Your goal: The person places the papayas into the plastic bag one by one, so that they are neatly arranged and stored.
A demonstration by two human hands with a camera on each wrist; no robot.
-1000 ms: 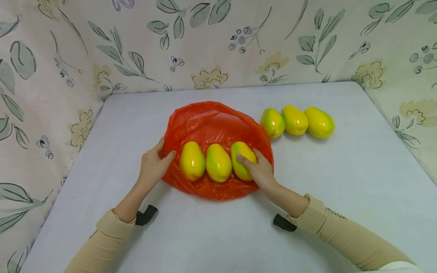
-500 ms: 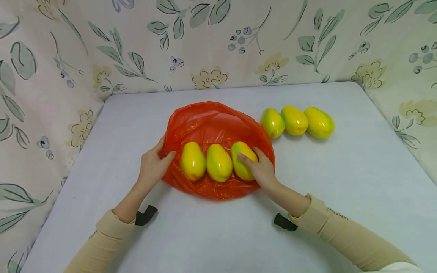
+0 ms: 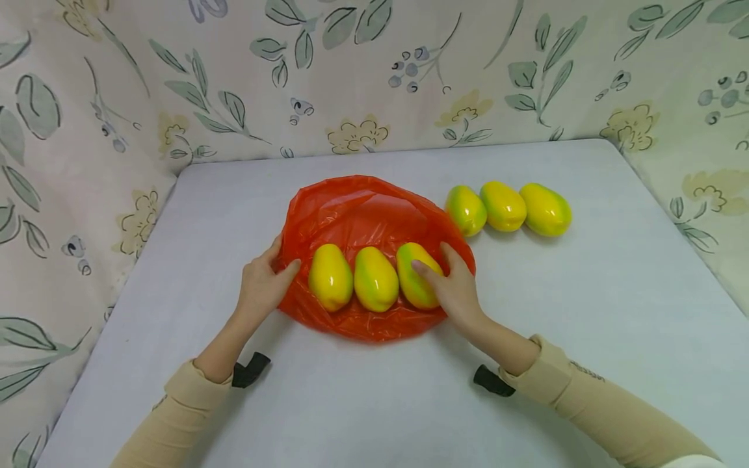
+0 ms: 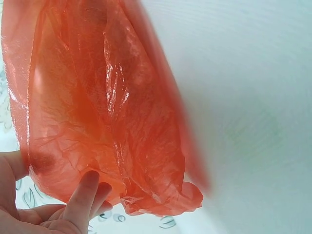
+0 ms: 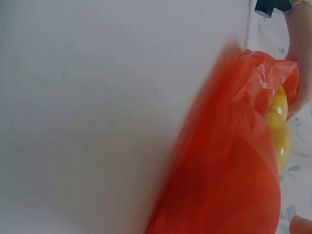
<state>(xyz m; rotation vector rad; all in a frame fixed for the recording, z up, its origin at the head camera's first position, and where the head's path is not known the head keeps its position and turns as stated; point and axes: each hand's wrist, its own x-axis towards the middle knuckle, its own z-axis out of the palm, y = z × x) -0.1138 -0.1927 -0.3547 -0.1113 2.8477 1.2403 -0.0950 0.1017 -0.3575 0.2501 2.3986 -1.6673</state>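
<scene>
A red plastic bag (image 3: 365, 208) sits wide-mouthed on the table, with three glossy yellow-green papayas lined up inside: a left one (image 3: 331, 276), a middle one (image 3: 376, 279) and a right one (image 3: 417, 279). My left hand (image 3: 264, 279) holds the bag's left rim, thumb inside and fingers behind the film. In the left wrist view those fingers (image 4: 80, 200) press the outside of the crumpled bag. My right hand (image 3: 459, 289) is spread at the bag's right side, its thumb overlapping the right papaya. Only one fingertip (image 5: 301, 225) shows in the right wrist view.
Three more papayas (image 3: 504, 207) lie in a row on the white table (image 3: 374, 409), behind and right of the bag. Floral cloth (image 3: 363, 84) rises along the back and sides. Black straps (image 3: 251, 369) hang below both wrists.
My right hand has eased slightly right, its fingers lifting and spreading away from the right papaya as the bag's right rim shifts outward. The left hand and the fruit stay put.
</scene>
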